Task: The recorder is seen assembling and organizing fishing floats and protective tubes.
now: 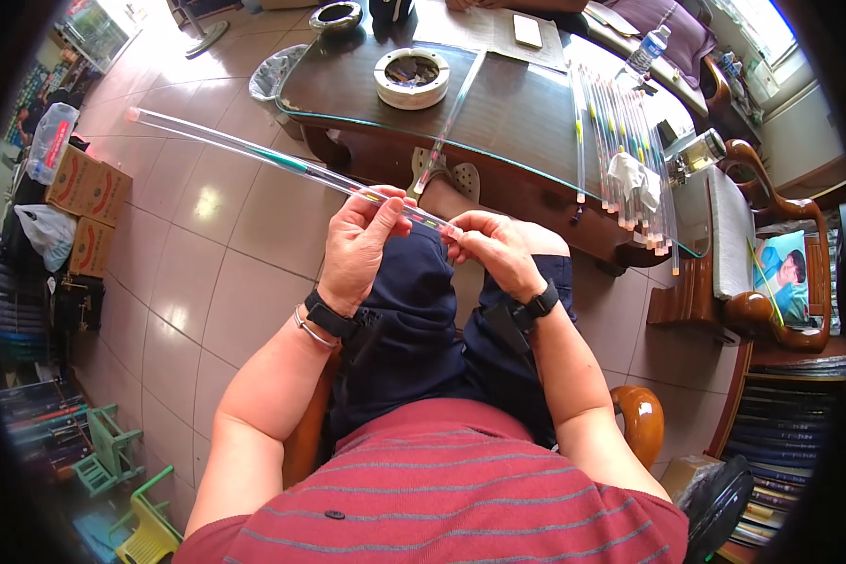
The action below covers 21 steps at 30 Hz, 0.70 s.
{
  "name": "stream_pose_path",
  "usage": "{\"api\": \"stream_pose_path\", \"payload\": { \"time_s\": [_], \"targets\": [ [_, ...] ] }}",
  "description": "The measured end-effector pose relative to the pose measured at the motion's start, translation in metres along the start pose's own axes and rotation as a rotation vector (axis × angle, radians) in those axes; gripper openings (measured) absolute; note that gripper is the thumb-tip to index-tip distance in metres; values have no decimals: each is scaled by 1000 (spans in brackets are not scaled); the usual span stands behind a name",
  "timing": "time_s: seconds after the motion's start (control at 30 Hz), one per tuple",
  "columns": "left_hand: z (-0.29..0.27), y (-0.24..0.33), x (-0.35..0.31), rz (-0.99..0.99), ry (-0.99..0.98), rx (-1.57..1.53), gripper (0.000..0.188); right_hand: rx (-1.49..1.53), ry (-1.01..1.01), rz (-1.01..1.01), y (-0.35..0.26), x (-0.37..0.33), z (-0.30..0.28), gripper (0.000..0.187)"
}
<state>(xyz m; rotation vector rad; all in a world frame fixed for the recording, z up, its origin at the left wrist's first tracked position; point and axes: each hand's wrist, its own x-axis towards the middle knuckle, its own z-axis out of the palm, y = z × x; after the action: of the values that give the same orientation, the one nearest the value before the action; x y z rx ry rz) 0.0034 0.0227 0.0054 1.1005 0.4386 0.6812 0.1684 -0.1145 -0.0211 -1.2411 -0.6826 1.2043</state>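
Observation:
Across my lap, a long clear plastic tube (pixel 244 148) slants up to the far left, with a pinkish end at its far tip. Inside it shows a slim stick with green and yellow-and-dark bands, perhaps a fishing float. My left hand (pixel 359 242) is closed round the tube close to its near end, thumb on top. At that near end, my right hand (pixel 500 249) pinches the pinkish tip between thumb and fingers. A similar clear tube (pixel 459 105) lies over the table edge just beyond my hands. Several more banded tubes (pixel 620 132) lie side by side on the table's right.
The glass-topped dark table (pixel 522 122) carries a round ashtray (pixel 412 79), a pale phone (pixel 527 31) and a water bottle (pixel 649 49). White tissue (pixel 635 179) rests on the tubes. A wooden armchair (pixel 710 221) stands right; cardboard boxes (pixel 89 188) are stacked left. Another person's arms show beyond the table.

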Motion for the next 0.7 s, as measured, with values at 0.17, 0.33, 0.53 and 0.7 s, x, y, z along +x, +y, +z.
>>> {"api": "stream_pose_path", "payload": {
  "time_s": [0.17,0.33,0.53,0.7],
  "targets": [
    [0,-1,-1,18,-22,41,20,-84,-84,94,0,-1,5,22],
    [2,-1,-4,51,-66,123,20,-172,-125,147,9,-5,10,24],
    [1,-5,-4,45,-97,200,18,-82,-137,195,24,-8,8,22],
    [0,-6,-2,20,-44,127,16,177,-158,352,22,-6,9,20]
  ]
}}
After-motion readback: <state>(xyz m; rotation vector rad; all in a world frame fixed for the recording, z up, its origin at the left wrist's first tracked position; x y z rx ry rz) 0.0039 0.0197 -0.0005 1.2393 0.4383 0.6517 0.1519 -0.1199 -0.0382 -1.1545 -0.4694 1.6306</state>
